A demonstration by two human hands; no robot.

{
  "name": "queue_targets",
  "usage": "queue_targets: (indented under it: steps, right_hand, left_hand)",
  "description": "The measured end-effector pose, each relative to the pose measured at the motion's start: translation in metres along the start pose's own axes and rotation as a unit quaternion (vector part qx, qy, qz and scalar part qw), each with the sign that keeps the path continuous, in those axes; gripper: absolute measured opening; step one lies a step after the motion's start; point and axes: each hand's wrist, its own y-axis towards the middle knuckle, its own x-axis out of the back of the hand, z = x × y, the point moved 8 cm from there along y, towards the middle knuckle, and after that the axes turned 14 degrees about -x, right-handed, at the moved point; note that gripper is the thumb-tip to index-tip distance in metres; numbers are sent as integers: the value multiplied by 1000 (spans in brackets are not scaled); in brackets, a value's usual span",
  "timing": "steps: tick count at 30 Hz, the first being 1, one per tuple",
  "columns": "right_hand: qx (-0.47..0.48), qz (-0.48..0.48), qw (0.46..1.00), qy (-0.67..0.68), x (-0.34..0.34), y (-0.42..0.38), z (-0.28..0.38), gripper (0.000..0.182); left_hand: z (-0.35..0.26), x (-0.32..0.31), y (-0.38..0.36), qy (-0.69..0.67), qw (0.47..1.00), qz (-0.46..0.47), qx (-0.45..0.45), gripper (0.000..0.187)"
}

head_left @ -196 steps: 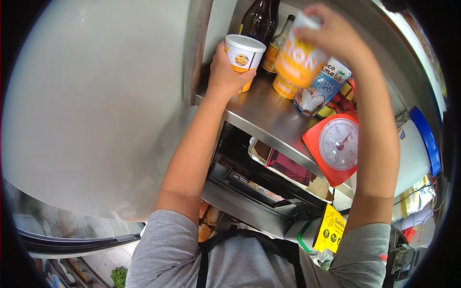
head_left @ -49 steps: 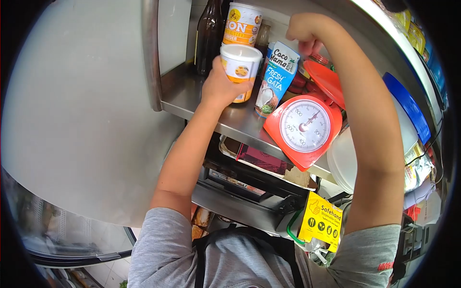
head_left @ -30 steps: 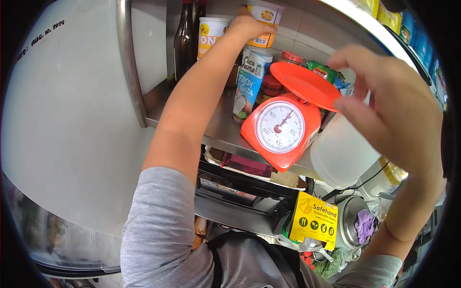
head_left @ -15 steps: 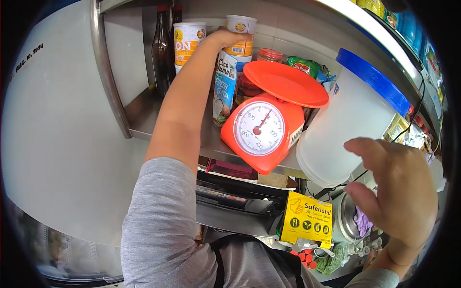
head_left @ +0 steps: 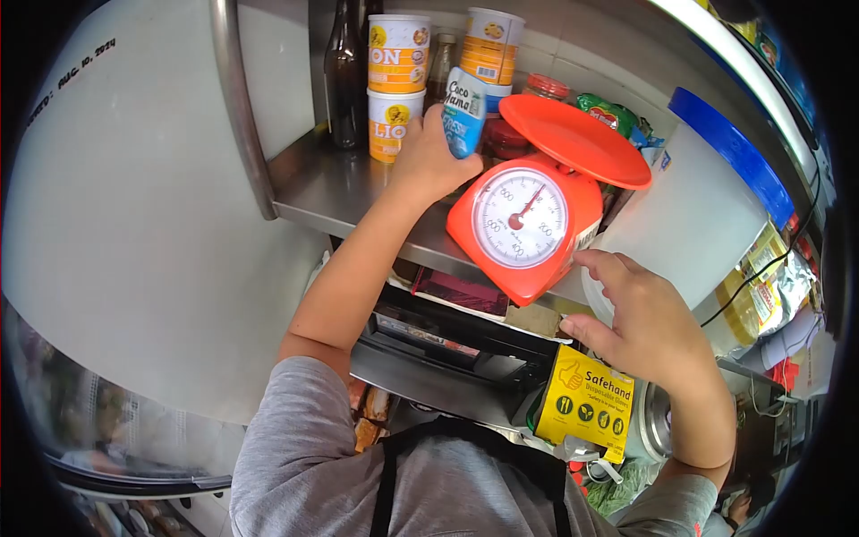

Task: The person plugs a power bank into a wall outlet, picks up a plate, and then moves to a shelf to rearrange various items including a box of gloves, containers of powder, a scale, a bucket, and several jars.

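My left hand [head_left: 436, 161] is wrapped round the lower part of a blue and white Coco Mama carton [head_left: 463, 116] on the steel shelf. Beside it on the right sits a red dial scale [head_left: 521, 217] with a red pan [head_left: 577, 141] on top. My right hand [head_left: 626, 309] is held below and right of the scale, thumb and fingers apart, with nothing between them. Left of the carton, two Lion tubs [head_left: 398, 54] are stacked. Another orange and white tub [head_left: 490, 49] stands behind the carton.
Dark bottles [head_left: 345, 80] stand at the shelf's left. A large translucent container [head_left: 684, 215] with a blue lid is right of the scale. Below hangs a yellow Safehand glove box [head_left: 586, 403]. A pale panel [head_left: 134, 215] fills the left side.
My left hand has come down from the rear orange and white tub and taken hold of the carton. My right hand has moved left, closer to the scale. The view has shifted.
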Motion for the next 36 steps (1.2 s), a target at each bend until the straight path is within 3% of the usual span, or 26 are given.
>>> queue_targets:
  steps: [3,4,7,8,12,15,21,25,28,29,34,36]
  right_hand:
    - [14,12,1000,-1,-8,3,-3,48]
    - [7,18,1000,6,-10,4,-5,48]
    - [-9,12,1000,27,-13,5,-10,49]
    - [-10,-4,999,35,-14,7,-12,49]
    - [-46,-21,996,77,-17,14,-17,51]
    - [-46,-21,995,81,-19,16,-19,52]
    - [-46,-38,995,85,-18,9,-26,51]
    - [-96,-10,990,98,-19,-5,-35,57]
    - [-161,94,963,193,-36,-12,-44,72]
    - [-147,76,965,203,-38,-8,-44,77]
    - [-46,-51,984,166,-84,25,-49,92]
    - [-27,0,955,297,-79,24,-33,95]
  left_hand:
    - [36,-12,5,-13,998,63,29,54]
    - [39,-9,4,-1,997,58,44,45]
    - [50,-10,10,54,996,54,41,41]
    - [53,-11,12,66,993,65,68,40]
    - [66,-25,22,114,991,58,26,41]
    - [66,-26,20,116,988,70,77,36]
    - [73,-26,16,122,985,87,88,41]
    - [37,9,0,84,988,-122,-32,45]
    - [22,-22,-16,-163,986,-17,13,52]
    - [20,-40,-22,-247,968,26,37,54]
    - [-24,-58,-50,-408,898,161,22,60]
    - [-20,-43,-57,-325,936,134,25,52]
